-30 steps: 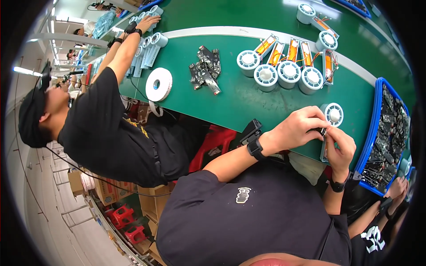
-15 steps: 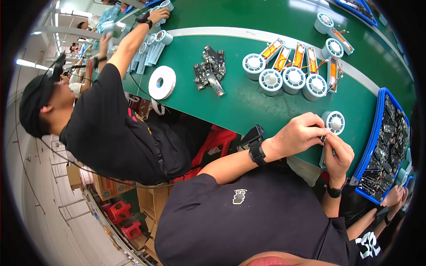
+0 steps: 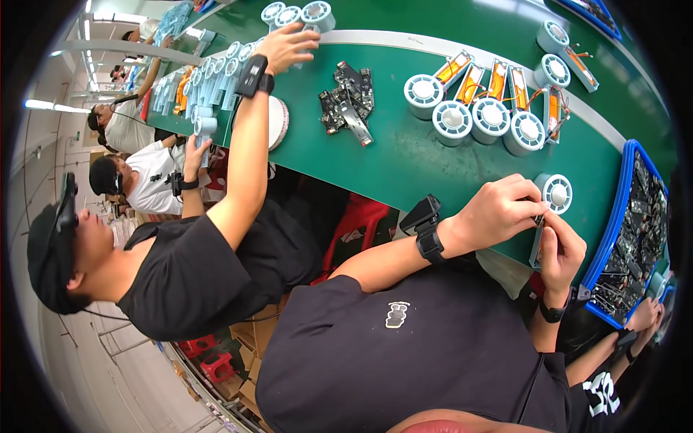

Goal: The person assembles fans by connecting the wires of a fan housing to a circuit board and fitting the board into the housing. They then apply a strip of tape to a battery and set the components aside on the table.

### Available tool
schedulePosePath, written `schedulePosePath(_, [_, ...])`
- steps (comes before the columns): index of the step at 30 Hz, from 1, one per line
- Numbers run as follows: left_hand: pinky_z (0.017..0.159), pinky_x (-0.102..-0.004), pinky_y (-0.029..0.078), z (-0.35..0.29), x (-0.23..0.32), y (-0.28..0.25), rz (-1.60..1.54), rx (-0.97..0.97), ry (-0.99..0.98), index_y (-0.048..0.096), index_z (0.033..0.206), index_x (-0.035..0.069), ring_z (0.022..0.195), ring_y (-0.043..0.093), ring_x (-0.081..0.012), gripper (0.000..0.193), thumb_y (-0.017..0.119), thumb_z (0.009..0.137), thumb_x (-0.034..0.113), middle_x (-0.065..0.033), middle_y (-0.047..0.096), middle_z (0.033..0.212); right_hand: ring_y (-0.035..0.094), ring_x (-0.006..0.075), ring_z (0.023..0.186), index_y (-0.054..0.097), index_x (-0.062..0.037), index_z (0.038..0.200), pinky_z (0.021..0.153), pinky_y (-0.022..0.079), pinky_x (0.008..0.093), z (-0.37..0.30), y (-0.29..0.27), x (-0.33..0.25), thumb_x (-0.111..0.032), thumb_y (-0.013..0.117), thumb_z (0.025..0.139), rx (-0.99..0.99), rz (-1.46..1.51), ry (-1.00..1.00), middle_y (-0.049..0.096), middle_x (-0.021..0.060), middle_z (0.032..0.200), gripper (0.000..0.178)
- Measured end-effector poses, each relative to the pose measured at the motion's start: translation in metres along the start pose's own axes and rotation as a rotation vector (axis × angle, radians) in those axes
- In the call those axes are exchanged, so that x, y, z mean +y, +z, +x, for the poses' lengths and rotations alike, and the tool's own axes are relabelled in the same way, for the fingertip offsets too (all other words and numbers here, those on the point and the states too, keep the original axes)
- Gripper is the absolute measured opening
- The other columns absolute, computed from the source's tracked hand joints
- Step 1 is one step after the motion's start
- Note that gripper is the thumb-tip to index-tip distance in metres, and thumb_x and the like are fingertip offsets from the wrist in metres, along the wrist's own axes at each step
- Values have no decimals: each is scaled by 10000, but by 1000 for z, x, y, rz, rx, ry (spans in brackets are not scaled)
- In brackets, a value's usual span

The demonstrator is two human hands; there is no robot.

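A light blue handheld fan with a round grille head [image 3: 556, 195] lies at the right of the green table in front of me. Part of its handle [image 3: 535, 251] shows below my fingers. My left hand [image 3: 505, 211] is closed, thumb and fingertips pinching at the handle beside a small dark part. My right hand [image 3: 561, 252] is closed round the handle from the other side, its fingertips meeting those of the left. Exactly what the left fingertips pinch is hidden. A row of fan heads [image 3: 491, 119] with open handles showing orange cells and wires stands farther back.
A blue bin [image 3: 610, 238] of black circuit boards stands right of my hands. More boards [image 3: 350, 105] are piled mid-table. A white tape roll [image 3: 277, 123] sits left, partly behind a co-worker's arm [image 3: 249, 166]. Another person's hands [image 3: 644, 316] are at lower right.
My hands stay together at the fan with little movement. The co-worker at left has drawn back from the far fans, one hand now open over the table and the other holding a fan.
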State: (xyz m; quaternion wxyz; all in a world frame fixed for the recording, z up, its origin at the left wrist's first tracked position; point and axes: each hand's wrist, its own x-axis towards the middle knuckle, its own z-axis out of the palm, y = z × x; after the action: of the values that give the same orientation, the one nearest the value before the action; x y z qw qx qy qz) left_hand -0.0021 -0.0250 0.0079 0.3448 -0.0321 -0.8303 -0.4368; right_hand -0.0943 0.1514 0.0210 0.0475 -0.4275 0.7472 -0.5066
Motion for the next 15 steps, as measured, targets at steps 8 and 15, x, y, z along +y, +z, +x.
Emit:
schedulePosePath(8, [716, -363, 585, 8, 8, 13, 8, 71, -21, 757, 988, 56, 862, 683, -262, 288, 839, 712, 47, -61, 698, 970, 507, 3, 593, 748, 47, 1057, 517, 335, 168, -8, 6, -6, -12, 719, 969, 135, 186, 356, 652, -29, 758, 110])
schedulePosePath(15, [708, -365, 586, 6, 14, 11, 36, 51, -42, 756, 983, 53, 860, 683, -267, 279, 835, 715, 47, -64, 697, 965, 481, -2, 592, 737, 50, 1046, 508, 316, 174, -11, 6, -7, -23, 711, 982, 129, 205, 340, 643, -41, 765, 100])
